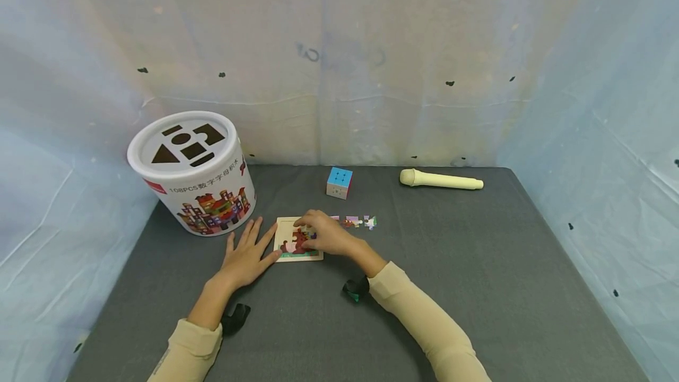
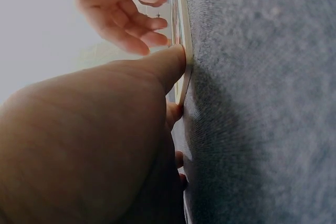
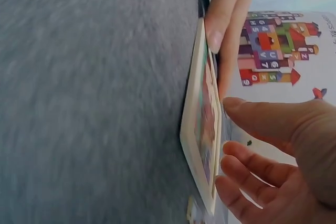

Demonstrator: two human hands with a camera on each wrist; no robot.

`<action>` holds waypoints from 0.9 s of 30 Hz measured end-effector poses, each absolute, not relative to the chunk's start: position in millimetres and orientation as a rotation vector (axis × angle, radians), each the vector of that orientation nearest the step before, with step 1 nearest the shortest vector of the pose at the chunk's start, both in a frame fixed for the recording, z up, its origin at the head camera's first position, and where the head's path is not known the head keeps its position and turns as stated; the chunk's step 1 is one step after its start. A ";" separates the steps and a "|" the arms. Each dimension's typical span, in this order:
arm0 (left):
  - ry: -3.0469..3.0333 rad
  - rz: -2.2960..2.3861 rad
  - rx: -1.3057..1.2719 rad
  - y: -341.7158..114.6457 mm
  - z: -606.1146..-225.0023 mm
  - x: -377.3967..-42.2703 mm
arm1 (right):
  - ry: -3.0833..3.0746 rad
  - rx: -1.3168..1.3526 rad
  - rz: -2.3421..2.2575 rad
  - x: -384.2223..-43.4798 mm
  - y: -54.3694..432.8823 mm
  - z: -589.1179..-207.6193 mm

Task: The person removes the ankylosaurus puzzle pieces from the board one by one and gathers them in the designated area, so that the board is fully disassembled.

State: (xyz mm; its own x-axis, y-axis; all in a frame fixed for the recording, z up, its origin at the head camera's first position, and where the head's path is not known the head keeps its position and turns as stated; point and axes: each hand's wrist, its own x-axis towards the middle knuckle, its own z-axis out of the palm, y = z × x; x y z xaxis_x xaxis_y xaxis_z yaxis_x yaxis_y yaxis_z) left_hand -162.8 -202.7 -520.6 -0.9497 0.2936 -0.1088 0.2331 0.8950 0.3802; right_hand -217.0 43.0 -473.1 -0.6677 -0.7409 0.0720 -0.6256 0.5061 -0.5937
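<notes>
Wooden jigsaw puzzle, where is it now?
In the head view, the wooden jigsaw puzzle lies on the grey table just left of centre, the left hand at its left edge and the right hand over its right side.

Perhaps a booth: sheet walls (image 1: 371, 22)

Head view high, downward; wrist views close, seemingly sharing tray (image 1: 284, 230).

A white bucket (image 1: 193, 175) stands left of a blue-topped cube (image 1: 339, 183) and a pale yellow microphone-shaped stick (image 1: 441, 180).
</notes>
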 end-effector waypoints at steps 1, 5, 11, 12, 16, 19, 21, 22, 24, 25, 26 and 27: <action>2.897 0.553 0.406 -202.9 -521.2 -162.9 | 2.554 -1.172 -0.878 -216.9 40.7 -474.2; 2.899 0.555 0.414 -203.1 -521.5 -162.7 | 2.559 -1.165 -0.866 -216.4 33.8 -476.7; 2.899 0.559 0.420 -203.1 -520.8 -163.0 | 2.560 -1.139 -0.884 -216.0 30.6 -479.7; 2.897 0.559 0.419 -203.1 -520.8 -163.0 | 2.557 -1.137 -0.892 -216.1 30.5 -480.0; 2.894 0.557 0.419 -203.1 -520.1 -162.4 | 2.541 -1.132 -0.915 -216.7 30.1 -481.9; 2.895 0.560 0.420 -203.0 -520.0 -162.1 | 2.536 -1.123 -0.927 -217.1 29.6 -482.5; 2.896 0.561 0.419 -202.8 -520.1 -161.9 | 2.539 -1.118 -0.927 -216.9 29.4 -482.2; 2.896 0.560 0.419 -202.9 -520.4 -162.0 | 2.540 -1.117 -0.927 -216.7 29.3 -482.0; 2.896 0.559 0.419 -202.9 -520.4 -162.1 | 2.550 -1.114 -0.920 -216.1 29.3 -481.2; 2.896 0.560 0.419 -202.8 -520.1 -161.9 | 2.554 -1.113 -0.915 -215.8 29.3 -480.9; 2.897 0.559 0.421 -202.9 -519.9 -161.8 | 2.561 -1.111 -0.908 -215.6 29.4 -480.7; 2.898 0.558 0.421 -203.1 -520.0 -162.0 | 2.564 -1.111 -0.904 -215.4 29.4 -480.5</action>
State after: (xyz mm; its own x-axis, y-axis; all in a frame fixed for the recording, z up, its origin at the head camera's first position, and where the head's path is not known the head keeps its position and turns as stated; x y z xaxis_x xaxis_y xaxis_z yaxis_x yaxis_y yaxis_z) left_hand -162.0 -203.1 -520.0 -0.9476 0.3026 -0.1024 0.2429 0.8907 0.3843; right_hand -215.4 29.4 -480.5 -0.6962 -0.7159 0.0529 -0.5908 0.5296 -0.6087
